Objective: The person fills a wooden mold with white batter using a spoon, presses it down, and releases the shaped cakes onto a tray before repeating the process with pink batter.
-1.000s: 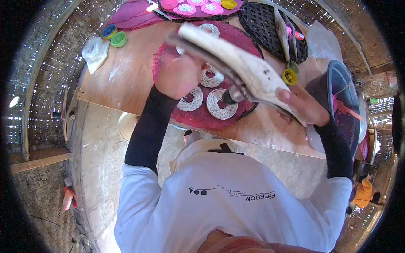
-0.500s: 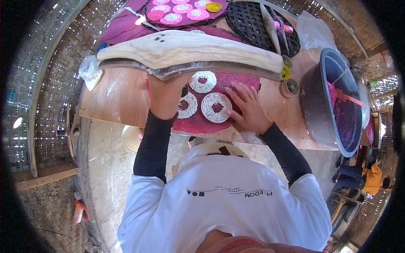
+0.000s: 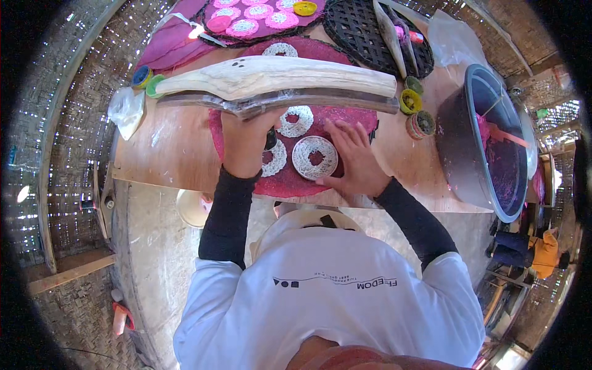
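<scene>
My left hand (image 3: 245, 139) is closed around a long, pale wooden tool (image 3: 277, 77) made of two pieces, one lying over the other. A black part shows below that hand, beside a white ring of thin strands (image 3: 274, 158). My right hand (image 3: 356, 154) is open, thumb and fingers spread around the right side of a round-rimmed ring of white strands (image 3: 301, 166). Whether its fingertips press on the rim is hard to tell. Another white ring (image 3: 296, 121) lies just behind, partly under the tool. These rings rest on a magenta cloth-like sheet (image 3: 296, 186).
A grey tub (image 3: 453, 151) with pink contents and a pink scoop stands right. Small jars (image 3: 421, 125) and a yellow cup (image 3: 411, 101) sit beside the sheet. Behind are a tray of pink-and-white rounds (image 3: 280, 21) and a black woven tray (image 3: 351, 37). A plastic bag (image 3: 126, 114) lies left.
The wooden tool has dropped lower and shifted left, uncovering the yellow cup at its right end. My right hand has moved left, its thumb now at the ring's near edge.
</scene>
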Available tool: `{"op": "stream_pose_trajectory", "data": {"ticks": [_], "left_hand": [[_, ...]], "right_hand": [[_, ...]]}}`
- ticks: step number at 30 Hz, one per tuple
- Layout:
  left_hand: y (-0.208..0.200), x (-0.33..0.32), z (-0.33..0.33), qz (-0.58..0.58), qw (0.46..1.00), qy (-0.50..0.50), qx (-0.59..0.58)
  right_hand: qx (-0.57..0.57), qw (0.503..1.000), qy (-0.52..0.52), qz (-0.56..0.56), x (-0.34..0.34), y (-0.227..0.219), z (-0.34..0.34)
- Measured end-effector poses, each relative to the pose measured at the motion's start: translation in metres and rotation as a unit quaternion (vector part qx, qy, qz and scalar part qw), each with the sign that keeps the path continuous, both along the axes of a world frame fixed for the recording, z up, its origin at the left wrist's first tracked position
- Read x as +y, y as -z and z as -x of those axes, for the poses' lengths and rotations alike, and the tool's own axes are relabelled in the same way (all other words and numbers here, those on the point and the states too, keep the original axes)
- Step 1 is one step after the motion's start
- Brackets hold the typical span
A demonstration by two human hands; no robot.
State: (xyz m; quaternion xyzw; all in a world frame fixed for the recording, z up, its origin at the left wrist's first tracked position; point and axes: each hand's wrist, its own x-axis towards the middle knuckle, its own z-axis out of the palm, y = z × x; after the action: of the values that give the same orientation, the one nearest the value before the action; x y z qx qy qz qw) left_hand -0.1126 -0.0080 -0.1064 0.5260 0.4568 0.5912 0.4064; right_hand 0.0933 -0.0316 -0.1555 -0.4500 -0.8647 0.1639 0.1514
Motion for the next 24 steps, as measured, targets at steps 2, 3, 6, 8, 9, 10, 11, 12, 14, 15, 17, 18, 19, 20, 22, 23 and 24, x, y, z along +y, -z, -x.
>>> {"op": "stream_pose_trajectory", "data": {"ticks": [2,3,6,8,9,10,11,12,14,15,17,18,19,20,22,23,24], "left_hand": [[0.003,0.002,0.001,-0.003,1.0,0.016,-0.018],[0.004,0.002,0.001,-0.005,0.999,0.032,-0.035],[0.005,0.004,0.001,0.021,0.996,0.042,-0.073],[0.006,0.005,0.001,0.018,0.994,0.04,-0.096],[0.006,0.005,0.001,0.015,0.992,0.037,-0.118],[0.007,0.006,0.002,0.015,0.992,0.038,-0.117],[0.008,0.006,0.004,0.016,0.993,0.032,-0.113],[0.009,0.005,0.007,0.018,0.994,0.025,-0.109],[0.013,0.004,0.016,-0.014,0.999,0.02,-0.036],[0.013,0.004,0.019,-0.045,0.998,0.015,0.036],[0.011,0.005,0.018,-0.025,1.0,0.013,0.002],[0.01,0.006,0.017,-0.004,0.999,0.011,-0.033],[0.009,0.007,0.016,-0.006,0.999,0.014,-0.031],[0.009,0.008,0.015,-0.006,1.0,-0.003,-0.007],[0.01,0.009,0.011,-0.012,1.0,-0.015,0.019],[0.012,0.01,0.007,-0.075,0.991,-0.092,0.062],[0.015,0.01,0.005,-0.139,0.971,-0.166,0.102]], "right_hand": [[0.004,1.0,-0.008,0.018,0.0,0.0,0.006],[0.002,1.0,-0.012,0.025,0.0,0.0,0.008],[0.019,0.999,-0.02,0.019,0.001,0.003,0.007],[0.038,0.999,-0.024,0.004,0.006,0.002,0.003],[0.067,0.998,-0.009,-0.001,0.011,0.001,-0.005],[0.096,0.995,0.007,-0.006,0.016,0.001,-0.013],[0.097,0.995,0.007,-0.007,0.023,-0.001,-0.021],[0.091,0.995,0.024,0.016,0.032,-0.003,-0.029],[0.084,0.995,0.044,0.039,0.039,-0.004,-0.034],[0.056,0.996,0.064,0.03,0.04,-0.002,-0.034],[0.028,0.996,0.086,0.02,0.043,0.005,-0.035],[0.037,0.996,0.081,0.016,0.044,0.009,-0.033],[0.048,0.996,0.076,0.011,0.045,0.013,-0.032],[0.05,0.995,0.08,0.009,0.045,0.017,-0.032],[0.098,0.993,0.071,-0.015,0.045,0.019,-0.032],[0.101,0.992,0.076,-0.02,0.051,0.014,-0.034],[0.292,0.952,0.095,-0.007,0.059,0.005,-0.04]]}}
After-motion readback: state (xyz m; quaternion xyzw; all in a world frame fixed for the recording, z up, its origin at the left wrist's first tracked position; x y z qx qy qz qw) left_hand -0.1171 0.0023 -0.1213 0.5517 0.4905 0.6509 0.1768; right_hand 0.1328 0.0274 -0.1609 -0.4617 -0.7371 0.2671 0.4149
